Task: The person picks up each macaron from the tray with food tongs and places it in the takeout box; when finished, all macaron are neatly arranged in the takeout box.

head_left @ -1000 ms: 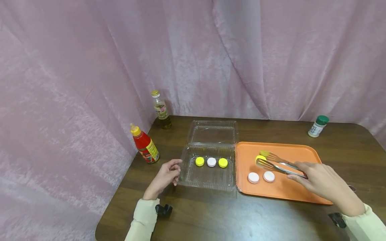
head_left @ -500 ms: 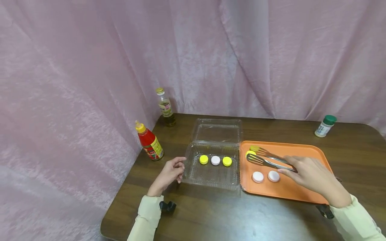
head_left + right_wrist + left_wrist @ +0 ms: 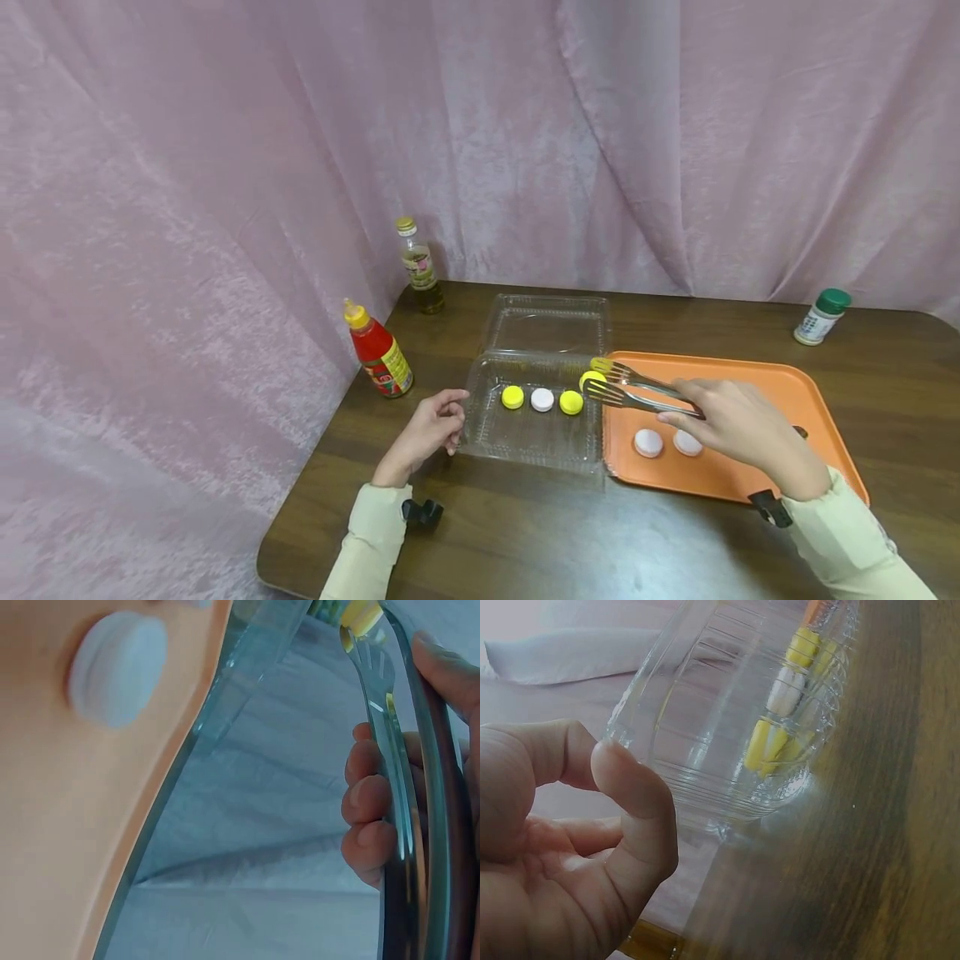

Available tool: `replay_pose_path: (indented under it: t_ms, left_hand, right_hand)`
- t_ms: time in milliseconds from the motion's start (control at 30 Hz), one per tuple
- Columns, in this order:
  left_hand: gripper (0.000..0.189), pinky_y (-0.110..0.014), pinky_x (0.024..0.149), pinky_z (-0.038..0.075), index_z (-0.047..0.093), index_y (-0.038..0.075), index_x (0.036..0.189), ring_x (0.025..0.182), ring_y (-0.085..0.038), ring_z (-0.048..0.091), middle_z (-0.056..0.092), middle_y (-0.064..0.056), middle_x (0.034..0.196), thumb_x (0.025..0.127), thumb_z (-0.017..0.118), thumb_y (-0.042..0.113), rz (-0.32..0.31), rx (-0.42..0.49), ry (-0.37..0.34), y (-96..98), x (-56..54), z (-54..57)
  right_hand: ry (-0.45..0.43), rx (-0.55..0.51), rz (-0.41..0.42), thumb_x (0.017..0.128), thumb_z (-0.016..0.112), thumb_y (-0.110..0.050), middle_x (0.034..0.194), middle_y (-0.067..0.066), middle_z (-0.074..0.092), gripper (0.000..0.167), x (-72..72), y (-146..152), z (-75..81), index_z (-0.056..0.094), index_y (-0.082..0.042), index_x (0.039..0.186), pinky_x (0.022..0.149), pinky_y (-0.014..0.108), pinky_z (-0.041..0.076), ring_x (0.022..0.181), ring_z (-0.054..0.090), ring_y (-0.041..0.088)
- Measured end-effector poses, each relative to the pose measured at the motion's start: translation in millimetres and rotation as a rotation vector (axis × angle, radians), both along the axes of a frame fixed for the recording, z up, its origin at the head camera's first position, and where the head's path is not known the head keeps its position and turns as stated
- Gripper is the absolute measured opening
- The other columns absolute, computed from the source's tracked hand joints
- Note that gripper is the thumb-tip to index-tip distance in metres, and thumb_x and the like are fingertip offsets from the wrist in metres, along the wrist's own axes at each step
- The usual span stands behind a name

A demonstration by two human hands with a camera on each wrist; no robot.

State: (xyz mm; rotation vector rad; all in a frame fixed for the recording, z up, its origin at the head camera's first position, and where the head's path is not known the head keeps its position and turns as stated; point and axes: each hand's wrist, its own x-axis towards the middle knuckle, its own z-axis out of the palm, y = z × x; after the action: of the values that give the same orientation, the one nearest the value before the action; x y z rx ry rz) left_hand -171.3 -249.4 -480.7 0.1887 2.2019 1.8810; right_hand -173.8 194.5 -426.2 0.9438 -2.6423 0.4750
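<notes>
My right hand (image 3: 738, 421) grips a pair of metal tongs (image 3: 645, 393). Between the tong tips is a yellow macaron (image 3: 592, 381), held over the right edge of a clear plastic container (image 3: 517, 446). Inside the container a yellow macaron (image 3: 512, 397), a white macaron (image 3: 542, 400) and another yellow macaron (image 3: 571, 402) stand in a row. At the container's left rim, the thumb and index finger of my left hand (image 3: 435, 425) pinch the edge, as the left wrist view shows. Its lid (image 3: 551, 325) lies folded back.
An orange tray (image 3: 795, 400) adjoins the container on the right, with two white macarons (image 3: 648, 443) on it. A red sauce bottle (image 3: 380, 354) and an oil bottle (image 3: 422, 271) stand at the left. A green-capped shaker (image 3: 822, 317) is at the back right.
My right hand has carried the tongs and the yellow macaron leftward from over the tray to the container's right edge. The left hand stays at the left rim.
</notes>
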Motion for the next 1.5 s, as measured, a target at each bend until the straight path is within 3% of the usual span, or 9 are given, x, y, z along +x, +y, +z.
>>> replay_pose_path:
  t_ms: [133,367,600,733,933,1200,1500]
  left_hand:
    - [0.047,-0.021,0.048,0.048,0.045,-0.013,0.139,0.060,-0.013,0.049,0.051,-0.014,0.092,0.092,0.050,-0.010,-0.003,-0.009,0.000,0.8,-1.2,0.2]
    - [0.048,-0.021,0.047,0.048,0.044,-0.014,0.139,0.060,-0.013,0.048,0.051,-0.012,0.091,0.092,0.050,-0.010,-0.007,-0.007,0.003,-0.1,-2.2,0.0]
    - [0.048,-0.021,0.048,0.049,0.045,-0.012,0.140,0.061,-0.013,0.049,0.052,-0.021,0.096,0.093,0.052,-0.009,0.004,-0.016,-0.021,-1.2,0.8,-0.1]
    - [0.048,-0.021,0.048,0.049,0.045,-0.012,0.140,0.061,-0.014,0.050,0.052,-0.021,0.096,0.093,0.052,-0.009,0.007,-0.018,-0.025,-1.8,1.4,0.5]
    - [0.047,-0.022,0.048,0.049,0.045,-0.012,0.139,0.061,-0.014,0.049,0.053,-0.013,0.093,0.093,0.052,-0.008,0.008,-0.014,-0.016,-1.5,0.1,1.2]
    - [0.048,-0.021,0.047,0.048,0.045,-0.013,0.138,0.059,-0.013,0.048,0.051,-0.007,0.088,0.090,0.050,-0.009,0.000,-0.001,-0.002,0.0,1.2,4.5]
    - [0.049,-0.021,0.047,0.048,0.045,-0.013,0.139,0.061,-0.013,0.049,0.052,-0.008,0.089,0.090,0.050,-0.009,-0.002,0.002,-0.005,-0.2,2.5,4.2]
  right_hand:
    - [-0.033,-0.004,0.023,0.086,0.079,-0.033,0.069,-0.012,0.053,0.040,-2.3,-10.1,2.2,0.070,-0.003,0.110,0.045,0.023,0.033,0.052,0.036,-0.001]
    - [-0.006,-0.031,0.082,0.087,0.079,-0.031,0.066,-0.013,0.048,0.032,-7.7,-28.3,3.6,0.070,-0.005,0.103,0.044,0.022,0.032,0.051,0.033,-0.002]
    - [-0.003,-0.033,0.128,0.088,0.078,-0.031,0.081,-0.001,0.068,0.035,-12.9,-50.7,3.6,0.071,-0.003,0.108,0.044,0.022,0.037,0.050,0.039,-0.003]
    - [-0.021,-0.010,0.149,0.089,0.076,-0.034,0.074,-0.005,0.064,0.037,-15.2,-65.1,4.7,0.071,-0.003,0.108,0.045,0.023,0.041,0.051,0.043,-0.002]
    - [-0.010,0.049,0.184,0.089,0.076,-0.037,0.069,-0.004,0.059,0.042,-17.6,-84.1,4.8,0.072,0.001,0.106,0.041,0.022,0.034,0.045,0.037,0.001]
    - [0.003,0.168,0.195,0.088,0.077,-0.042,0.063,-0.009,0.044,0.036,-20.9,-105.4,-0.8,0.063,-0.009,0.083,0.039,0.022,0.025,0.042,0.031,0.004]
    - [-0.005,0.216,0.277,0.084,0.080,-0.042,0.057,-0.011,0.040,0.037,-29.1,-126.3,-3.9,0.058,-0.015,0.070,0.042,0.025,0.030,0.047,0.035,0.004]
